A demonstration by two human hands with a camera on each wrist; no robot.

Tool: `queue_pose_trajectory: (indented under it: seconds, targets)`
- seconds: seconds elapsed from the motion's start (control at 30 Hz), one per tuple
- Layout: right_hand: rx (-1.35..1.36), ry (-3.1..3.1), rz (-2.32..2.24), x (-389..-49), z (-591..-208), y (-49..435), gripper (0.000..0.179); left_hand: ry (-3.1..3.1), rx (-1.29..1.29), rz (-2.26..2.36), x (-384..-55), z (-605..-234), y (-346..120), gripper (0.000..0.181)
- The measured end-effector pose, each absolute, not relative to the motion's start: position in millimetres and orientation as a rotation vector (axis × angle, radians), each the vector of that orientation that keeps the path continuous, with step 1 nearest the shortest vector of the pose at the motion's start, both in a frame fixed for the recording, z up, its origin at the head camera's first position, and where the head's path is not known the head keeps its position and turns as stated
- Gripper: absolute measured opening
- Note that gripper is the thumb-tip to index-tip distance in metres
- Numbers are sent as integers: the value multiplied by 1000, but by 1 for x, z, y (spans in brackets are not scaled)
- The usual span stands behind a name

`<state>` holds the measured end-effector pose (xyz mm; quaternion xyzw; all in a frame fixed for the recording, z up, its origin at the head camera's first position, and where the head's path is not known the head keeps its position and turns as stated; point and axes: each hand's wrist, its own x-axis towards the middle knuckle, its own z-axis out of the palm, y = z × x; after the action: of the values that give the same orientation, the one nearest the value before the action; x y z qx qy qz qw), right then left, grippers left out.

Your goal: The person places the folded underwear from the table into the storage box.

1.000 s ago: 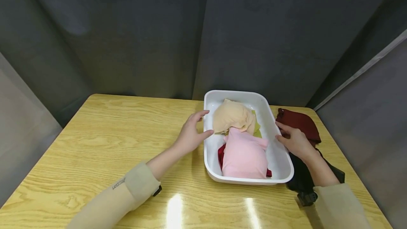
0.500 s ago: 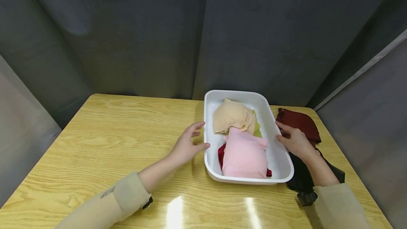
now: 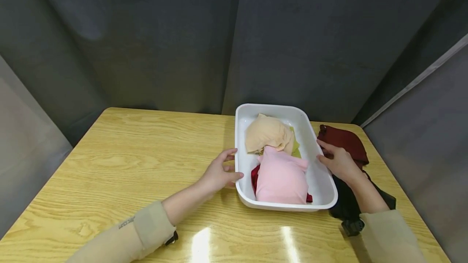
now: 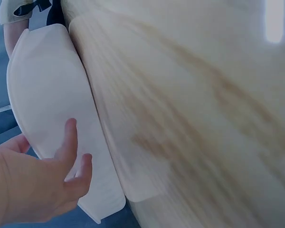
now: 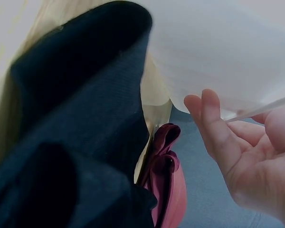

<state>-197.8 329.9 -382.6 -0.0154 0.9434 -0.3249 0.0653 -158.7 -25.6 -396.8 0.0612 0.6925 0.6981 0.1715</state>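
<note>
A white plastic basin (image 3: 239, 190) stands right of the table's middle. Inside it lie a beige bundle of cloth (image 3: 267, 133), a pink one (image 3: 281, 177), a dark red piece (image 3: 254, 180) and a yellow-green piece (image 3: 296, 149). The left hand (image 3: 217, 173) is at the basin's left side, thumb over the rim and fingers loosely spread along the outer wall, as the left wrist view shows. At the opposite side, the right hand (image 3: 340, 163) pinches the rim, thumb inside and fingers outside. The right wrist view shows those fingers (image 5: 213, 118) under the edge.
Right of the basin lie a brown-red cloth item (image 3: 345, 141) and a black cloth item (image 3: 347, 202), partly under the right forearm. The wooden table (image 3: 146, 153) extends to the left. Dark grey curtains (image 3: 183, 44) hang behind it.
The left hand has slid along the basin's left side toward the near end, drawing back briefly and then closer to the rim again. The right hand stays where it was.
</note>
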Motion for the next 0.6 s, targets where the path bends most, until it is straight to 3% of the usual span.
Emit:
queue_pose_trajectory:
  seconds: [0.6]
  targets:
    - [-62, 2846, -980, -199, -381, 331, 63, 1860, 135, 1993, -166, -400, -30, 75]
